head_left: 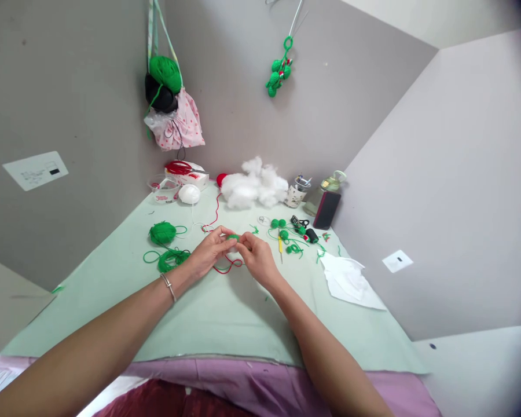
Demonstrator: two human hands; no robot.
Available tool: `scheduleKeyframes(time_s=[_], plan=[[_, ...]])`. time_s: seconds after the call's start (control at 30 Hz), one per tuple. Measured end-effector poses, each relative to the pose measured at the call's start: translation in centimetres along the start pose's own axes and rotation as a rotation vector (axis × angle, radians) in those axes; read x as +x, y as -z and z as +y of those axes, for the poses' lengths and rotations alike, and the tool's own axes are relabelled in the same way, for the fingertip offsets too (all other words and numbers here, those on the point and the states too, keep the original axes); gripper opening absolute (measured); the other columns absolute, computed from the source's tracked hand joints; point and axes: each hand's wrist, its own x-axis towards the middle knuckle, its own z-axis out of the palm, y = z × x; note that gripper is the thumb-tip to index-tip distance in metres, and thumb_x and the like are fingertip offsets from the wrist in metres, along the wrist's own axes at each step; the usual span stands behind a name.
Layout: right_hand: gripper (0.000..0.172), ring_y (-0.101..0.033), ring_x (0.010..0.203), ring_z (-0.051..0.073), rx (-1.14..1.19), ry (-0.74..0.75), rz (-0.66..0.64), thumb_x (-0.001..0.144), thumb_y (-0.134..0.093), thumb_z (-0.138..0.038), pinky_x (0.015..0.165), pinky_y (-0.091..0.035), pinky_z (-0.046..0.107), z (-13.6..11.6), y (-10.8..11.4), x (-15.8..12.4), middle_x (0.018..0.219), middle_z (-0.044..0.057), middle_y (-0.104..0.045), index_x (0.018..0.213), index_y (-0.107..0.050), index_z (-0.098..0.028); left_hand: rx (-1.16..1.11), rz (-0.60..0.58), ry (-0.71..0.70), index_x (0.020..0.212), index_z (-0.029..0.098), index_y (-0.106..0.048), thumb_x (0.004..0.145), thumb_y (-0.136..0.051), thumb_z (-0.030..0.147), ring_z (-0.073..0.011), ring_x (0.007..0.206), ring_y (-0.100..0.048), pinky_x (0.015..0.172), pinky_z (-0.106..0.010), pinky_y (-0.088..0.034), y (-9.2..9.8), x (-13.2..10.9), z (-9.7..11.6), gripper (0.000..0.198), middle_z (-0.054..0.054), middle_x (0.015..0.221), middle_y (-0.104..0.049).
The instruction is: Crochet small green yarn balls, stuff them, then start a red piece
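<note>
Between my two hands, over the middle of the table, is a small green crocheted piece (233,237). My left hand (212,250) pinches it from the left side. My right hand (254,255) closes on its right edge, and whether a hook or needle is in those fingers is hidden. Red yarn (231,265) loops on the cloth just below the hands. To the left lie a green yarn ball (162,233) and a tangle of green yarn (172,260). A yellow-handled crochet hook (280,244) rests right of my right hand, near small green crocheted balls (278,223).
White stuffing (255,184) is heaped at the back. A white yarn ball (190,194), red scissors (180,168), a jar of tools (297,191) and a leaning phone (327,209) stand around it. White paper (349,279) lies right on the green cloth (226,330).
</note>
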Motion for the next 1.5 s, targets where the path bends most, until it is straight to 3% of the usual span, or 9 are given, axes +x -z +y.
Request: scheduleKeyframes(time_s=[0.1, 0.23, 0.4, 0.73, 1.0, 1.1, 1.2, 1.33, 1.5], plan=[[0.015, -0.04, 0.056, 0.014, 0.026, 0.027, -0.052, 0.092, -0.049, -0.032, 0.057, -0.031, 0.026, -0.3, 0.5, -0.4, 0.061, -0.006, -0.048, 0.08, -0.052, -0.024, 0.024, -0.013, 0.008, 0.09, 0.02, -0.066, 0.068, -0.088, 0.037, -0.0175, 0.077, -0.068, 0.075, -0.031, -0.052, 0.4, 0.3, 0.1, 0.035, -0.002, 0.081, -0.075], [0.012, -0.039, 0.056, 0.015, 0.003, 0.054, -0.082, 0.09, -0.05, -0.026, 0.059, -0.03, 0.027, -0.6, 0.2, -0.8, 0.06, -0.006, -0.047, 0.079, -0.051, -0.024, 0.055, 0.099, -0.051, 0.083, 0.02, -0.064, 0.065, -0.088, 0.028, -0.0161, 0.072, -0.065, 0.07, -0.028, -0.049, 0.3, 0.7, -0.9, 0.031, 0.001, 0.075, -0.072], [0.007, -0.041, 0.062, 0.015, -0.02, 0.065, -0.049, 0.083, -0.057, -0.023, 0.062, -0.03, 0.027, -0.2, -0.4, -0.5, 0.065, -0.005, -0.051, 0.078, -0.052, -0.025, 0.035, 0.198, -0.05, 0.078, 0.019, -0.056, 0.076, -0.078, 0.023, -0.0136, 0.063, -0.061, 0.065, -0.028, -0.049, -0.2, 0.7, -1.8, 0.022, 0.004, 0.07, -0.064], [0.023, -0.033, 0.055, 0.013, 0.103, -0.038, 0.056, 0.085, -0.058, -0.036, 0.055, -0.027, 0.027, 0.6, 0.2, 0.5, 0.056, -0.006, -0.041, 0.069, -0.047, -0.024, -0.06, 0.045, -0.006, 0.086, 0.022, -0.054, 0.073, -0.084, 0.038, -0.0166, 0.076, -0.071, 0.083, -0.035, -0.055, -0.7, -0.3, -0.9, 0.036, 0.001, 0.077, -0.073], [0.015, -0.039, 0.058, 0.013, 0.215, -0.039, -0.085, 0.086, -0.053, -0.034, 0.055, -0.031, 0.026, -0.9, 0.9, -0.2, 0.063, -0.004, -0.05, 0.077, -0.055, -0.022, 0.02, 0.087, -0.014, 0.09, 0.02, -0.055, 0.076, -0.086, 0.031, -0.015, 0.068, -0.069, 0.074, -0.031, -0.056, 0.2, 0.7, -1.7, 0.035, 0.002, 0.074, -0.071], [0.016, -0.037, 0.057, 0.013, 0.222, -0.057, -0.074, 0.086, -0.052, -0.029, 0.054, -0.028, 0.027, -1.1, -0.2, -0.5, 0.061, -0.005, -0.046, 0.072, -0.052, -0.022, 0.094, 0.16, -0.037, 0.105, 0.016, -0.064, 0.09, -0.075, 0.03, -0.0165, 0.078, -0.069, 0.075, -0.034, -0.059, 0.4, 1.2, -2.1, 0.023, -0.003, 0.093, -0.071], [0.016, -0.037, 0.056, 0.013, 0.227, -0.058, -0.06, 0.088, -0.052, -0.03, 0.053, -0.028, 0.027, -0.7, -0.9, -0.4, 0.06, -0.005, -0.044, 0.073, -0.053, -0.022, 0.133, 0.204, -0.043, 0.123, 0.015, -0.064, 0.099, -0.064, 0.034, -0.0211, 0.096, -0.069, 0.081, -0.04, -0.061, 0.6, 1.3, -2.2, 0.031, -0.009, 0.118, -0.068], [0.017, -0.044, 0.064, 0.016, 0.197, -0.009, 0.016, 0.086, -0.063, -0.033, 0.063, -0.036, 0.029, -0.3, -0.1, 0.0, 0.066, -0.002, -0.052, 0.073, -0.064, -0.022, 0.104, 0.201, -0.041, 0.101, 0.016, -0.063, 0.09, -0.072, 0.027, -0.0145, 0.072, -0.065, 0.069, -0.03, -0.055, 0.3, 0.8, -1.4, 0.018, -0.001, 0.086, -0.069], [0.023, -0.057, 0.105, 0.023, 0.274, 0.088, 0.083, 0.083, -0.07, -0.036, 0.088, -0.045, 0.034, -0.7, 1.4, 0.0, 0.109, 0.007, -0.068, 0.067, -0.061, -0.022, 0.039, 0.153, -0.017, 0.082, 0.022, -0.052, 0.071, -0.077, 0.025, -0.0129, 0.058, -0.059, 0.061, -0.026, -0.045, -0.5, 0.1, -0.4, 0.028, 0.006, 0.059, -0.063]])
